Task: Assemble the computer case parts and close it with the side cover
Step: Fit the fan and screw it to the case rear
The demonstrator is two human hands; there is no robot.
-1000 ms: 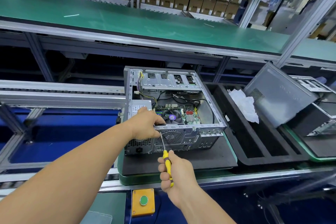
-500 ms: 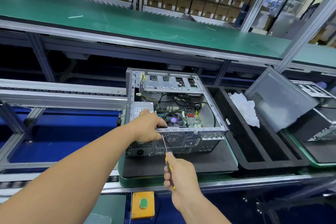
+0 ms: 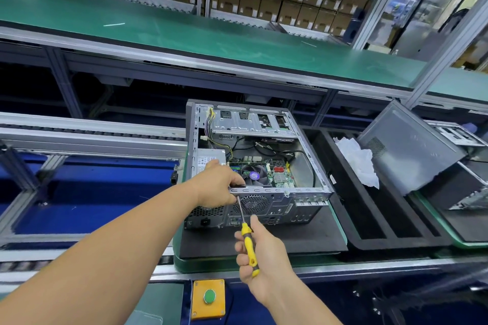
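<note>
An open grey computer case point(image 3: 306, 192) lies on its side on a black mat point(image 3: 303, 237), its motherboard and fan showing. My left hand point(image 3: 216, 185) grips the case's near top edge at the rear panel's left part. My right hand point(image 3: 261, 253) holds a yellow-handled screwdriver point(image 3: 248, 243), whose shaft slants up to the rear panel just under my left hand's fingers. A grey side cover point(image 3: 406, 145) leans tilted on another case at the right.
A black foam tray point(image 3: 369, 208) with white crumpled plastic point(image 3: 359, 161) sits right of the case. A yellow box with a green button point(image 3: 209, 297) is at the near edge. A green shelf point(image 3: 211, 34) runs above; roller rails point(image 3: 92, 134) extend left.
The right hand has turned the screwdriver handle so more yellow shows; its tip stays at the rear panel. The left hand keeps its grip on the case edge.
</note>
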